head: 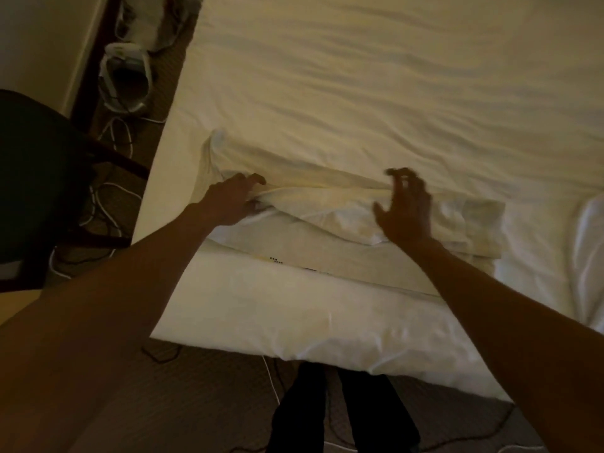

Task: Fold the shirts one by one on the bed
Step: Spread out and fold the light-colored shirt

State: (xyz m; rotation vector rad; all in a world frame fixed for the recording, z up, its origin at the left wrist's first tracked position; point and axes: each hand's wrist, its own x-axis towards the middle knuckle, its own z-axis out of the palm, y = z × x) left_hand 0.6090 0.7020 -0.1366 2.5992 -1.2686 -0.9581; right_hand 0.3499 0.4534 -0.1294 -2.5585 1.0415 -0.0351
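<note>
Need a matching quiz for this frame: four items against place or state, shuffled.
1 left hand
2 right hand
3 shirt
4 chair

a dark, on the floor left of the bed
b fingers spread, blurred, over the shirt
c white, lying on the bed
d grips the shirt's left end

Pairs: 1-d, 2-b, 3-c, 4-a

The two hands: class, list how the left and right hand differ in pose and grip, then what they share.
The left hand curls its fingers round a fold of the cream shirt; the right hand spreads its fingers and grips nothing. The left hand looks sharp; the right hand is blurred. Both reach over the same shirt on the bed.
</note>
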